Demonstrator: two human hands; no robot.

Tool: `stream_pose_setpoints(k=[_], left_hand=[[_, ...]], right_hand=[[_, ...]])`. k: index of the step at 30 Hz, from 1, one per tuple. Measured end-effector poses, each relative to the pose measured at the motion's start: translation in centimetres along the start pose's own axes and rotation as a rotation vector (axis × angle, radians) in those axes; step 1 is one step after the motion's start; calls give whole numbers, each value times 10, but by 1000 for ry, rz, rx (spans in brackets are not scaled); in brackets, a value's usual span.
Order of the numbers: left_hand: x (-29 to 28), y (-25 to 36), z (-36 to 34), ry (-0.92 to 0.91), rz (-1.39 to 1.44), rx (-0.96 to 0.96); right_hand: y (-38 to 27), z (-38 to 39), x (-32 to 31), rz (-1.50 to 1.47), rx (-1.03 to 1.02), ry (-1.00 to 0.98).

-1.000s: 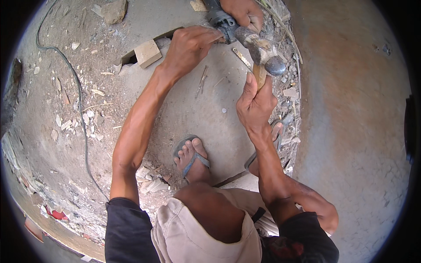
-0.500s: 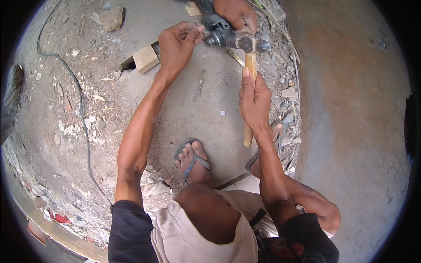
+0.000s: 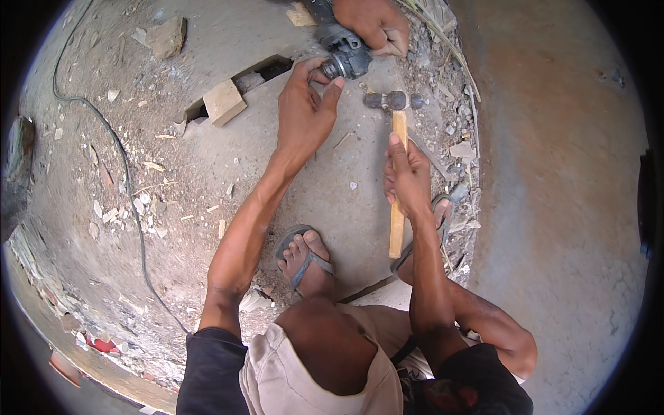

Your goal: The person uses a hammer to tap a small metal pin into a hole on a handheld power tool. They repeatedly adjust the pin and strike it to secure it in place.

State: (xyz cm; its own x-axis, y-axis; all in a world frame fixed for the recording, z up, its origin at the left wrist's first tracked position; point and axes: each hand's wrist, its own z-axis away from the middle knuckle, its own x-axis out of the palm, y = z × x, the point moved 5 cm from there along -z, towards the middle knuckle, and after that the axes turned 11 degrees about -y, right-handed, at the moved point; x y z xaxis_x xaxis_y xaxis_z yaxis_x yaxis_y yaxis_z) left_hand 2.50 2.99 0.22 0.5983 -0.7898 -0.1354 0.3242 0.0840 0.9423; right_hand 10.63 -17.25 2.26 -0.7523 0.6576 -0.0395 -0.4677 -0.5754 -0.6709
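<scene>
In our right hand point(image 3: 409, 178), fingers wrapped around its wooden handle point(image 3: 396, 232), we hold a hammer point(image 3: 399, 124) over the concrete floor point(image 3: 360, 232), while the thumb and fingers of our left hand point(image 3: 306, 114) bracket the spindle end point(image 3: 333, 68) of an angle grinder point(image 3: 344, 48), clamped or not we cannot tell, beside a co-worker's curled hand point(image 3: 375, 26).

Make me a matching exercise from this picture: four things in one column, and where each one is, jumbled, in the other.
1. Wooden-handled hammer
2. Angle grinder
3. Beige block
4. Cable

A. Between the left hand and another person's hand
B. Curving down the picture's left side
C. In the right hand
D. At the dark floor slot

Pairs: 1-C, 2-A, 3-D, 4-B
</scene>
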Motion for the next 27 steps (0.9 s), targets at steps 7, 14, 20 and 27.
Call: stream_pose_setpoints(k=[7,14,20,27], left_hand=[[0,-6,-4,92,-181,111],[5,-2,-6,114,-302,176],[5,-10,-6,91,-122,152],[-7,-15,-9,-34,312,-271]], right_hand=[[-1,-2,-5,44,-11,4],[-1,-2,-4,29,4,1],[2,-4,-6,91,5,21],[7,-7,-23,657,-55,100]])
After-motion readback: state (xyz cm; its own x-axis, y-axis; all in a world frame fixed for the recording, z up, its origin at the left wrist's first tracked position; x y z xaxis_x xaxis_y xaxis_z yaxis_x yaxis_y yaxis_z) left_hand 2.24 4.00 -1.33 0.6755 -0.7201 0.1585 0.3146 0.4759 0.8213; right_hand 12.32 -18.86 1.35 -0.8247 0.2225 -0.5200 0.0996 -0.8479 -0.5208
